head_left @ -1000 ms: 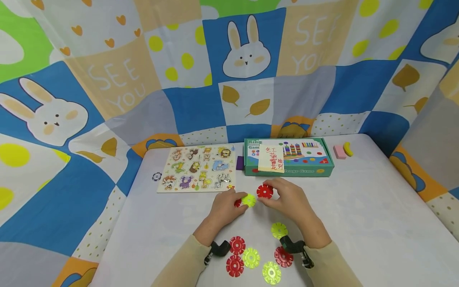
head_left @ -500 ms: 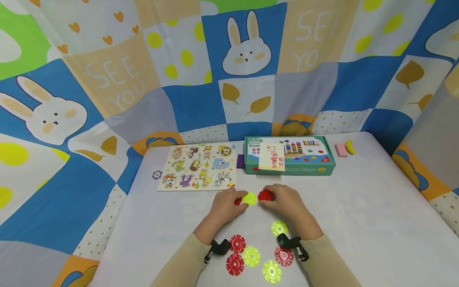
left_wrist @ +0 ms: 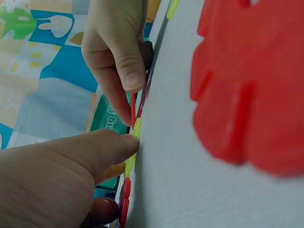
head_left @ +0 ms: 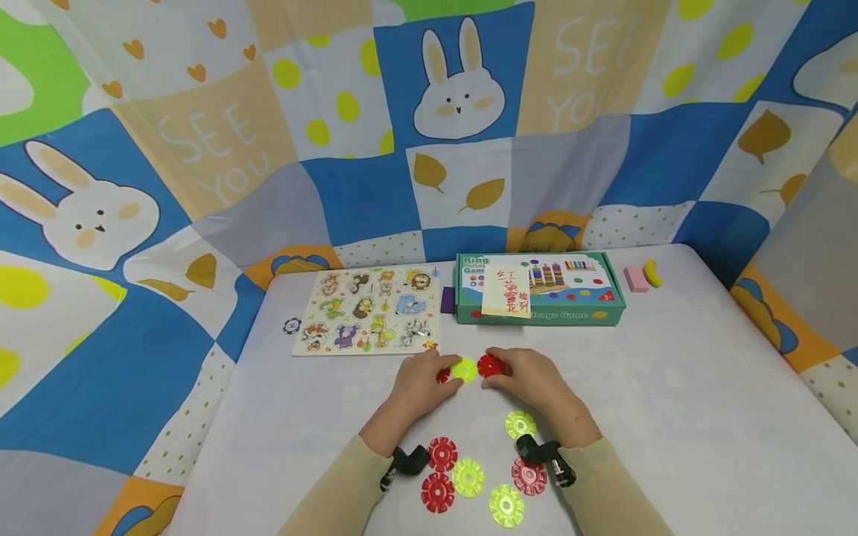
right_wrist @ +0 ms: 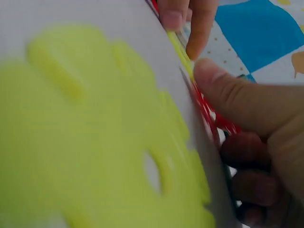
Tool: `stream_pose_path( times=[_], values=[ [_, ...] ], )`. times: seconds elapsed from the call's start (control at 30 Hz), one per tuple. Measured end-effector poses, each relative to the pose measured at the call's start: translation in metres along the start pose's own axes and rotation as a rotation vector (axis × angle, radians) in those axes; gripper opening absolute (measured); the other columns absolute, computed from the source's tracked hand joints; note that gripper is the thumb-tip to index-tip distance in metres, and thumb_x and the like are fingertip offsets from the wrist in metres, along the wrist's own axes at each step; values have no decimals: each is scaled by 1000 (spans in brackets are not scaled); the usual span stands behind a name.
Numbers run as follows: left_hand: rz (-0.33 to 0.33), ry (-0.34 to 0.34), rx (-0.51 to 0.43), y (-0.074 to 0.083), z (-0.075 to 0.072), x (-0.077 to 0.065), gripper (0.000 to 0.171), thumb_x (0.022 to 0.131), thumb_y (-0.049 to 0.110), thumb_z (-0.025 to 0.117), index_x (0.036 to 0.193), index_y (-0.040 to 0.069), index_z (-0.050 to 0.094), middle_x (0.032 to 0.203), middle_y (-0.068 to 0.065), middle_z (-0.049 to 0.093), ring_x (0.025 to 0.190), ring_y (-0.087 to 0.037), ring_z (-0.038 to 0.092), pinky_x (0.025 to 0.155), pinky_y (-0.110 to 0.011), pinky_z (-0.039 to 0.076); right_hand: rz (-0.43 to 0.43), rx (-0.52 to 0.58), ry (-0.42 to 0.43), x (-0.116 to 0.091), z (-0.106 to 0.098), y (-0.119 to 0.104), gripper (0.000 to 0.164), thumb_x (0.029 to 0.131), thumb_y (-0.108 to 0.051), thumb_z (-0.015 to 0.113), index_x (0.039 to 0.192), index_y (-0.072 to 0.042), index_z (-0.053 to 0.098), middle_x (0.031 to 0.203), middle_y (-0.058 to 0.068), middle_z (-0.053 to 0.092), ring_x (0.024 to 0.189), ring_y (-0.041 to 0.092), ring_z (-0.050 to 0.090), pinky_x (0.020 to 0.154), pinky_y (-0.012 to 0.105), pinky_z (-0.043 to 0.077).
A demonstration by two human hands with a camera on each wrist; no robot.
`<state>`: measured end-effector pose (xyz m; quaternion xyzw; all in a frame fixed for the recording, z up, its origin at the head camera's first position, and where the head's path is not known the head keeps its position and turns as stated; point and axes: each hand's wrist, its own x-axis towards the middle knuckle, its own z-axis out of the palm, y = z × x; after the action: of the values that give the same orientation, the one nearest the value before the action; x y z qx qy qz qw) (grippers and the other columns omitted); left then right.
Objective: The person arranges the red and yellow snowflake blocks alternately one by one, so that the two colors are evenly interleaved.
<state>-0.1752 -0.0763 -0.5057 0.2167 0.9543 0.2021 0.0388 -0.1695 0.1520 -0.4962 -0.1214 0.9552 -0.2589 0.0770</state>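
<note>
My left hand [head_left: 418, 385] pinches a yellow-green plastic snowflake disc [head_left: 464, 369] between thumb and forefinger, low over the table. Partly hidden beneath that hand is a red snowflake disc [head_left: 443, 376], left of the yellow one. My right hand [head_left: 539, 380] holds another red snowflake disc [head_left: 490, 365] by its right side, close beside the yellow disc's right edge. Edge-on in the left wrist view, the yellow disc [left_wrist: 132, 159] and the right hand's red disc [left_wrist: 133, 107] nearly meet; whether they interlock, I cannot tell.
Several loose red and yellow discs [head_left: 468, 478] lie nearer the body, between the forearms. Behind the hands are an animal puzzle board [head_left: 365, 313] and a green game box [head_left: 576, 316] bearing a paper note [head_left: 506, 292]. A pink block [head_left: 636, 279] and banana-shaped piece [head_left: 652, 273] sit back right.
My right hand has lowered its red disc and brought it leftward beside the yellow disc. The left hand has stayed almost in place.
</note>
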Motion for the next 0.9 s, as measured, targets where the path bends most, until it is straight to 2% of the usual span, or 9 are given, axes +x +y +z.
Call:
stream_pose_path(
  times=[0.13, 0.27, 0.43, 0.63, 0.77, 0.9],
  values=[
    [-5, 2, 2, -1, 0, 1, 42, 84, 45, 66, 123, 30, 63, 77, 11, 49, 67, -10, 42, 60, -27, 33, 26, 93, -75, -1, -9, -1, 58, 83, -39, 71, 134, -16, 54, 85, -2, 59, 77, 14, 49, 68, 32, 43],
    [-11, 3, 2, -2, 0, 1, 42, 84, 46, 66, 123, 30, 63, 76, 11, 49, 67, -10, 42, 60, -27, 32, 38, 136, -78, -2, -11, 0, 47, 86, -26, 70, 129, -14, 58, 71, -1, 52, 68, 14, 47, 60, 32, 39],
    [-12, 0, -1, 0, -1, -2, 43, 83, 45, 67, 123, 30, 64, 76, 10, 49, 66, -10, 42, 59, -27, 32, 67, 131, -64, -3, -8, 0, 42, 83, -26, 71, 124, -17, 62, 70, -1, 51, 67, 14, 47, 60, 32, 39],
    [-15, -2, 3, 1, -1, -4, 43, 83, 45, 67, 123, 30, 64, 81, 11, 52, 69, -10, 43, 62, -27, 34, 84, 117, -45, -5, -4, -5, 53, 77, -39, 76, 126, -26, 60, 68, -1, 51, 68, 15, 47, 60, 33, 39],
    [-9, 8, 7, 2, -1, -4, 42, 83, 45, 67, 123, 30, 64, 82, 11, 53, 69, -10, 43, 63, -27, 34, 65, 76, -19, -4, -2, -8, 52, 76, -43, 76, 123, -25, 63, 72, -5, 54, 69, 15, 48, 62, 32, 40],
    [5, 20, 9, 2, 0, -2, 42, 83, 44, 67, 122, 29, 64, 81, 11, 53, 68, -9, 43, 62, -26, 33, 108, 56, 5, -4, -2, -8, 49, 74, -40, 78, 119, -24, 66, 78, -8, 56, 73, 15, 48, 65, 32, 41]
  ],
)
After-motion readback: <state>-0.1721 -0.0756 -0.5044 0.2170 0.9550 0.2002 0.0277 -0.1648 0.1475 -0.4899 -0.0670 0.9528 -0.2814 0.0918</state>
